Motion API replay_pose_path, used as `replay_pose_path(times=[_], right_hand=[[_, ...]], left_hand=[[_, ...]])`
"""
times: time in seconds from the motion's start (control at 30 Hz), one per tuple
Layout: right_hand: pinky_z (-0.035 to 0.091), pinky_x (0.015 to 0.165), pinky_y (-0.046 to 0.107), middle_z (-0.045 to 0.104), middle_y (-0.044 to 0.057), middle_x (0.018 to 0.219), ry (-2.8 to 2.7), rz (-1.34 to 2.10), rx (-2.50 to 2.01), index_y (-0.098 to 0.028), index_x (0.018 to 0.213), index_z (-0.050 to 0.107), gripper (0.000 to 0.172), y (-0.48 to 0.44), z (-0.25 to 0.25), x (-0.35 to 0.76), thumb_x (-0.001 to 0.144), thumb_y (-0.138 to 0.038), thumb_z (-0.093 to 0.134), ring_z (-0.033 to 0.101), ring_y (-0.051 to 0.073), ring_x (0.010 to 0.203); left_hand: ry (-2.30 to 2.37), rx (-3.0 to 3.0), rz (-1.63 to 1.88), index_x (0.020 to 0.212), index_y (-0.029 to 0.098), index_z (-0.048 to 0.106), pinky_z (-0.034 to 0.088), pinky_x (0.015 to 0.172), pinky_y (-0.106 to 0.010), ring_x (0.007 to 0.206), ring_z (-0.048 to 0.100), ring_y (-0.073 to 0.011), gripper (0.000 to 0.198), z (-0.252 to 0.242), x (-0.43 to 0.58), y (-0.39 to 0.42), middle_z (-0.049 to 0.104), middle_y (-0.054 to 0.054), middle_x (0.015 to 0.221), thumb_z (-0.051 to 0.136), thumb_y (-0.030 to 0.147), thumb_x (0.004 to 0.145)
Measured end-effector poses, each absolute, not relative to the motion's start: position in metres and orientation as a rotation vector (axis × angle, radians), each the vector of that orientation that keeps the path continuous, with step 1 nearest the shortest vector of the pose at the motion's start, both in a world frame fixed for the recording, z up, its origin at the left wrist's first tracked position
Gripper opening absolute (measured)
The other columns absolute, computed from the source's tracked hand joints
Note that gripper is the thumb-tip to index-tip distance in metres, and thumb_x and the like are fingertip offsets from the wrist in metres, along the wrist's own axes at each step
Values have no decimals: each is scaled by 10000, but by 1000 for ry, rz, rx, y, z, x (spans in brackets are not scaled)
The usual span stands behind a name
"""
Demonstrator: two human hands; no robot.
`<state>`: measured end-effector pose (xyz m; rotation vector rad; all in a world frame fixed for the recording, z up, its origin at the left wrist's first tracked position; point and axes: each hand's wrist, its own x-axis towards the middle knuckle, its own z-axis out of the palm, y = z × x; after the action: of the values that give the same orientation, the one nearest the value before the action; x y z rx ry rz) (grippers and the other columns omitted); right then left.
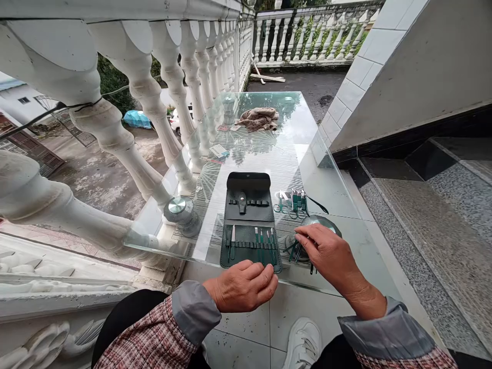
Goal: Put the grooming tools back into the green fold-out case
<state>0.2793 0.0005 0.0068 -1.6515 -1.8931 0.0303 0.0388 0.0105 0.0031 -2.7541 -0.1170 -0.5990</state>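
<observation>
An unfolded dark green manicure case [251,214] lies on the glass table. Elastic loops in its near half hold several slim tools [264,240], with more at the left side. On its far half is a strap with a snap [242,201]. My left hand [246,287] is closed at the case's near right edge, apparently gripping it; its fingertips are partly hidden. To the right, my right hand [326,251] is closed in a pinch above a loose group of thin dark green tools [295,252]. Whatever lies between those fingertips is too small to make out.
Beyond my right hand lie nail clippers [298,200] and small scissors [281,206]. A crumpled brown cloth [258,119] and a small card [219,150] are farther back on the glass table [154,245]. White balusters [140,95] stand left; stone steps [423,220] rise right.
</observation>
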Motion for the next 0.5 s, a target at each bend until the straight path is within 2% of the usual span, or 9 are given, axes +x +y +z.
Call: replay_pose_path(times=[0.27, 0.5], right_hand=[[412, 678, 278, 591, 32, 748, -2062, 138, -1386, -186, 788, 580, 149, -10, 13, 256, 886, -210, 470, 526, 148, 730], [373, 638, 266, 545, 30, 683, -2213, 17, -1244, -179, 720, 537, 174, -21, 9, 239, 872, -137, 464, 499, 144, 695]], left_hand=[[-89, -2733, -600, 1060, 115, 603, 454, 622, -270, 831, 559, -171, 226, 1, 40, 11, 611, -122, 1094, 478, 198, 892], [-64, -2724, -669, 1013, 85, 602, 452, 588, -267, 798, 578, -173, 208, -1, 39, 14, 629, -120, 989, 481, 185, 877]])
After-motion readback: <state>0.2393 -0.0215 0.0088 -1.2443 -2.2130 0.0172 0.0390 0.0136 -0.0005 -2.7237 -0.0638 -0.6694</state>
